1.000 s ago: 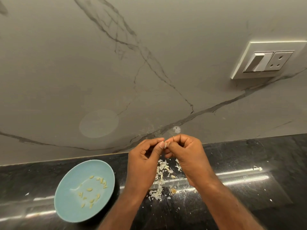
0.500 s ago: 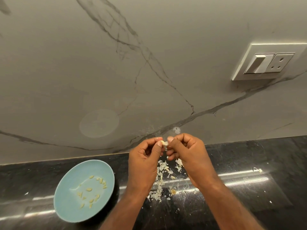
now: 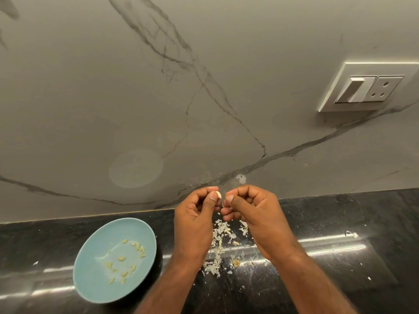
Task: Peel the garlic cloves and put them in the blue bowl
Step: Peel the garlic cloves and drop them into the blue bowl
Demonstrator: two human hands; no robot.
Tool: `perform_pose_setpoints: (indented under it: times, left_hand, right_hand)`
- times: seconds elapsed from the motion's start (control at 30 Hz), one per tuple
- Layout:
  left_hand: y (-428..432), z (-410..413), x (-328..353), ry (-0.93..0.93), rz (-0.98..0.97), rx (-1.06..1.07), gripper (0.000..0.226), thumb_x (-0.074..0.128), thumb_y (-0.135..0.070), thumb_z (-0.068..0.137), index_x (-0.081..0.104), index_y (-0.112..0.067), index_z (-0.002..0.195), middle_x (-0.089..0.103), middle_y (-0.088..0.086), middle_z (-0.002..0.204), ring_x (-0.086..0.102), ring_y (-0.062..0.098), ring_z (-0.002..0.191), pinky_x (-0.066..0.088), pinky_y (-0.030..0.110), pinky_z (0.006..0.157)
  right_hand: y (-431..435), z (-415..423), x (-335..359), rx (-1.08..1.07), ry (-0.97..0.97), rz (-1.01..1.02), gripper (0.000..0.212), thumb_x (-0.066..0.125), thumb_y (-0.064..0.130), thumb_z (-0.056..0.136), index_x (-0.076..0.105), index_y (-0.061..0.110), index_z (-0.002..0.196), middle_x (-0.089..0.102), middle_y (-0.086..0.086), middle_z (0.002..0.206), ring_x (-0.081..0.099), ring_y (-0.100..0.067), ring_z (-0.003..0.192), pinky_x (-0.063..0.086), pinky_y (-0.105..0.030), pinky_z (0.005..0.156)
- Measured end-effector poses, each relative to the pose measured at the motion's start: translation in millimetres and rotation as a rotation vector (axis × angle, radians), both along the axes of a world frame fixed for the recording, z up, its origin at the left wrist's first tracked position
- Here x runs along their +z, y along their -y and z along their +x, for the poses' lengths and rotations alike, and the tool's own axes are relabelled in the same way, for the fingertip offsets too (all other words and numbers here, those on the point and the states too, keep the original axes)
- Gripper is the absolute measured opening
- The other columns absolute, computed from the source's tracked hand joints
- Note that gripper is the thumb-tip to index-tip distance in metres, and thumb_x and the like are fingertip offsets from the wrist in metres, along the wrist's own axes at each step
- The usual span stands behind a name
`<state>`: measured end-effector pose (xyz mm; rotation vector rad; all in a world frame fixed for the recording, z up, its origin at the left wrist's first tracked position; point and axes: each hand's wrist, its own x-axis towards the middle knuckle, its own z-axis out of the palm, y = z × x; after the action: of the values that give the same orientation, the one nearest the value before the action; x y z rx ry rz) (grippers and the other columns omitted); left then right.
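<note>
Head view over dark counter (image 3: 340,279), blue bowl (image 3: 95,279) at left holding a scatter of peeled cloves (image 3: 122,259). Shows left hand (image 3: 195,220) and right hand (image 3: 256,214), joined at the fingertips half a second back, now drawn slightly apart above the pile of skins (image 3: 221,236). Suggests skin tearing free, drop into the bowl near. Left thumb and forefinger pinching pale garlic clove (image 3: 218,194), remaining fingers curled. Right fingers curled, thumb pressed to forefinger, possibly on a shred of skin; too small to tell.
</note>
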<state>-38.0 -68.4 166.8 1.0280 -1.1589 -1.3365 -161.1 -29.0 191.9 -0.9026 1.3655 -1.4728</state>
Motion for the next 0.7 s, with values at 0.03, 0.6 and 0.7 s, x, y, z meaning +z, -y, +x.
perform_pose_setpoints:
  times: [0.03, 0.6, 0.7]
  left_hand:
    - [1, 0, 1, -0.025, 0.015, 0.008, 0.013, 0.063, -0.012, 0.094, 0.073, -0.02, 0.097, 0.075, 0.001, 0.083, 0.07, 0.012, 0.078, 0.057, 0.023, 0.072]
    - [0, 4, 8, 0.019, -0.024, -0.124, 0.016, 0.07, -0.005, 0.088, 0.073, -0.016, 0.1, 0.077, 0.0, 0.09, 0.074, 0.016, 0.087, 0.058, 0.023, 0.075]
    - [1, 8, 10, 0.014, -0.022, -0.142, 0.014, 0.072, -0.004, 0.085, 0.075, -0.014, 0.095, 0.078, 0.002, 0.088, 0.075, 0.018, 0.085, 0.059, 0.025, 0.074]
  right_hand:
    - [0, -1, 0, -0.018, 0.021, -0.006, 0.004, 0.068, 0.002, 0.09, 0.07, 0.0, 0.093, 0.073, -0.012, 0.079, 0.071, -0.023, 0.073, 0.059, -0.03, 0.068]
    - [-3, -6, 14, 0.03, -0.338, 0.033, 0.004, 0.073, 0.017, 0.09, 0.077, 0.018, 0.092, 0.077, 0.003, 0.083, 0.074, -0.009, 0.081, 0.055, -0.02, 0.071]
    - [-3, -7, 15, 0.041, -0.34, 0.006, 0.004, 0.072, 0.015, 0.09, 0.076, 0.016, 0.09, 0.077, 0.003, 0.082, 0.074, -0.008, 0.079, 0.054, -0.017, 0.067]
